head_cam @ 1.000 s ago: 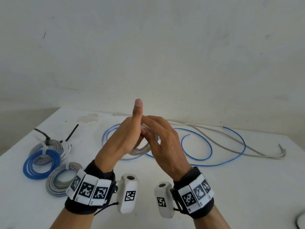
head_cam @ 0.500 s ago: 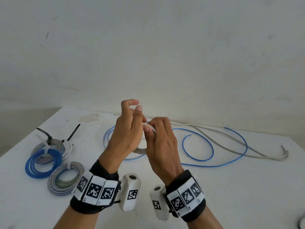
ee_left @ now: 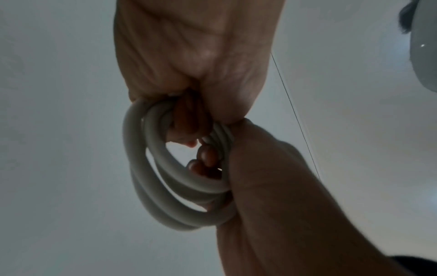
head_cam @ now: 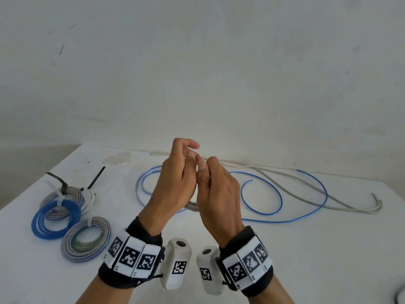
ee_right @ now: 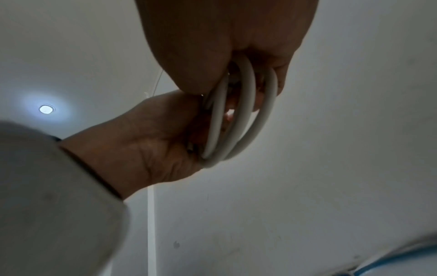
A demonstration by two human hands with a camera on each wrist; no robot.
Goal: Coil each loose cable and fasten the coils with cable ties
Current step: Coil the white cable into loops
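Observation:
A small coil of white cable [ee_left: 151, 179] hangs between both hands above the middle of the table [head_cam: 285, 260]. My left hand [head_cam: 175, 183] grips the coil's top with curled fingers, its index finger arched above. My right hand [head_cam: 219, 194] is pressed against the left, with fingers hooked through the coil [ee_right: 243, 112]. In the head view only the coil's lower edge [head_cam: 192, 206] shows below the hands. A loose blue cable [head_cam: 281, 202] and a loose grey cable [head_cam: 311, 195] lie spread on the table behind and to the right.
Three tied coils lie at the table's left: a blue coil [head_cam: 55, 220], a grey coil [head_cam: 85, 243] and a second grey coil [head_cam: 68, 193] behind them. Black cable ties [head_cam: 96, 178] stick up there. A wall stands close behind the table.
My left thumb pointed straight up a second ago. That hand has since curled over the coil, and my right hand has closed in against it. Both hands sit slightly higher.

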